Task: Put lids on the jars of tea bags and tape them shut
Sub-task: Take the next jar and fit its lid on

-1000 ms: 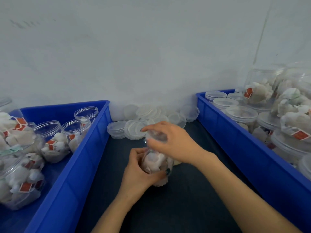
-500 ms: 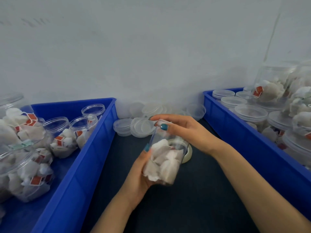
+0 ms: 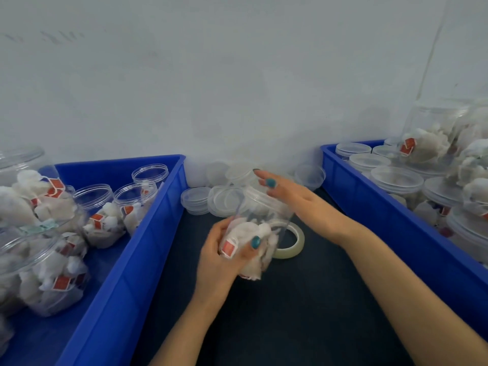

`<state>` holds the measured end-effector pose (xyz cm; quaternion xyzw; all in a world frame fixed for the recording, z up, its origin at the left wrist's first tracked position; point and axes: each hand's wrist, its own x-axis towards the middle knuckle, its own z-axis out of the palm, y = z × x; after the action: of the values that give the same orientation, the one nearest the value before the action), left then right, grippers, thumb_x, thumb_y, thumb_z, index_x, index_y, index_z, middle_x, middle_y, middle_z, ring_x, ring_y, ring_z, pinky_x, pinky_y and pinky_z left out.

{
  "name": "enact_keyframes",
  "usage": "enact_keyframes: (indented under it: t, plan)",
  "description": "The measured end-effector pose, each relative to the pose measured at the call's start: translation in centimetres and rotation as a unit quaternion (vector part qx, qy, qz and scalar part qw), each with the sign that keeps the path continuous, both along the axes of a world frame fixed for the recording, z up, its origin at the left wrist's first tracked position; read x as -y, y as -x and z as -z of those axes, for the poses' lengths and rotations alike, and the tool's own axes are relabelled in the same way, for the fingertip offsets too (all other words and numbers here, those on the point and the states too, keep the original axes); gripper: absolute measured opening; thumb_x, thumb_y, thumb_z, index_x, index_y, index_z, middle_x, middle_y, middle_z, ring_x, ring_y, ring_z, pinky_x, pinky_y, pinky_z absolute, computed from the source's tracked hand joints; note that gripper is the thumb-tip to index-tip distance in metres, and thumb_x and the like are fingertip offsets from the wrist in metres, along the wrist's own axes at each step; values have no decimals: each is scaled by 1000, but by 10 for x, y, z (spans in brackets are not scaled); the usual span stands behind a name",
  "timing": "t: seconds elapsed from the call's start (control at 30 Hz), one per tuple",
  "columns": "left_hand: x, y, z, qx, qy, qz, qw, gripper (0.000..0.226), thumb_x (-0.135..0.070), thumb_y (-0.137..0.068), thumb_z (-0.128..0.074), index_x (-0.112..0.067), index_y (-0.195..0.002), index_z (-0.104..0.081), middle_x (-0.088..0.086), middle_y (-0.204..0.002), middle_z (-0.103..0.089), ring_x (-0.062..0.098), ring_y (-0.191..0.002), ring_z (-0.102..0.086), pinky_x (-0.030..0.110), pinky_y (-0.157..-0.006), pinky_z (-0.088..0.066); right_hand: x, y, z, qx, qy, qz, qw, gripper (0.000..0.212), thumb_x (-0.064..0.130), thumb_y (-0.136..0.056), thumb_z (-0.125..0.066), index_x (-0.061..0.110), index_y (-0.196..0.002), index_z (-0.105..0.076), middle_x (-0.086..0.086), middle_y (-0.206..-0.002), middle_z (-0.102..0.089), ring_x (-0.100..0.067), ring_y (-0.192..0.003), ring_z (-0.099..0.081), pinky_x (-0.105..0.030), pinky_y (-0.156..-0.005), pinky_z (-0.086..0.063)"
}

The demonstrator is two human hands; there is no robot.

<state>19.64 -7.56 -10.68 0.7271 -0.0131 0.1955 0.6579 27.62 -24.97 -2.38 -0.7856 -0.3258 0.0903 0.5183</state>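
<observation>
Grips the jar point(image 3: 264, 215) of tea bags low down with the left hand point(image 3: 219, 257), fingers curled round it, tilted above the table point(image 3: 303, 313); lays the right hand point(image 3: 290, 199), fingers straight and spread, against its top end, seemingly on a seated lid point(image 3: 264, 200), rim lost in blur. Looks capped, then, but not taped: finds the tape roll point(image 3: 290, 241) flat on the table just behind the jar, untouched. Leaves open jars point(image 3: 105, 217) waiting in the left bin point(image 3: 137, 247); shows lidded jars point(image 3: 396, 180) in the right bin point(image 3: 383, 220). Meets loose lids point(image 3: 227, 202) heaped by the far wall point(image 3: 237, 88), with both bins close on either side; has free table only toward the near edge.
</observation>
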Motion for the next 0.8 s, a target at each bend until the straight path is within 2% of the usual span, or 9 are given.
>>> enact_keyframes:
  t: [0.1, 0.23, 0.37, 0.43, 0.53, 0.6, 0.67, 0.73, 0.8]
  plan:
    - [4, 2, -1, -7, 55, 55, 997, 68, -57, -58, -84, -34, -118, -62, -13, -112, -72, 4, -99, -70, 15, -72, -55, 1, 5, 3, 54, -27, -35, 998, 48, 47, -95, -58, 39, -142, -54, 20, -146, -51, 3, -137, -44, -31, -114, -39]
    - [9, 3, 4, 28, -32, -24, 999, 88, -52, -55, -93, -34, -132, -53, -19, -120, -65, 2, -109, -64, 19, -80, -56, -17, 6, 11, 83, -72, 27, 994, 31, 30, -98, -63, 27, -128, -67, 12, -130, -64, -6, -126, -56, -42, -108, -48]
    - [2, 2, 8, 75, -144, -108, 981, 97, -53, -55, -90, -35, -140, -47, -16, -131, -55, 6, -119, -58, 25, -90, -53, -26, 9, 20, 95, -123, 55, 986, 30, 19, -100, -61, 20, -129, -67, 9, -130, -65, -7, -126, -56, -43, -106, -49]
    - [-1, 0, 9, 77, -174, -120, 974, 97, -52, -56, -92, -38, -140, -45, -18, -130, -53, 5, -119, -57, 27, -89, -53, -27, 10, 20, 108, -123, 52, 985, 32, 20, -99, -62, 21, -131, -65, 10, -133, -63, -3, -128, -54, -36, -107, -48]
    - [1, 0, 10, 44, -209, -129, 968, 93, -69, -53, -80, -48, -134, -40, -28, -126, -48, -8, -114, -53, 17, -82, -50, -20, 9, 15, 132, -46, 41, 989, 57, 49, -90, -61, 31, -143, -53, 16, -137, -57, 5, -129, -48, -17, -105, -42]
    - [2, -1, 11, 25, -213, -127, 969, 92, -75, -53, -73, -51, -136, -38, -31, -122, -44, -14, -111, -50, 10, -75, -44, -12, 6, 11, 108, -6, 23, 994, 80, 63, -82, -55, 30, -152, -40, 13, -143, -52, 3, -132, -47, -22, -108, -43]
    - [0, -3, 13, 3, -162, -123, 979, 88, -74, -55, -76, -50, -133, -42, -26, -120, -45, -12, -108, -52, 8, -71, -45, -2, -1, 6, 68, 17, 13, 997, 87, 71, -80, -46, 28, -155, -34, 11, -146, -49, -1, -132, -48, -27, -108, -44]
    - [-3, -6, 15, -11, -115, -129, 985, 87, -69, -54, -78, -45, -132, -45, -23, -121, -46, -14, -105, -51, 9, -72, -47, 11, -12, 6, 60, 80, 30, 995, 78, 71, -84, -40, 28, -150, -43, 13, -141, -54, -2, -127, -53, -25, -107, -43]
    - [-6, -8, 18, -22, -108, -145, 983, 89, -59, -55, -83, -39, -133, -45, -19, -122, -46, -12, -104, -51, 13, -76, -46, 23, -23, 13, 75, 191, 49, 978, 50, 52, -95, -56, 28, -139, -55, 13, -132, -61, -4, -122, -58, -22, -102, -45]
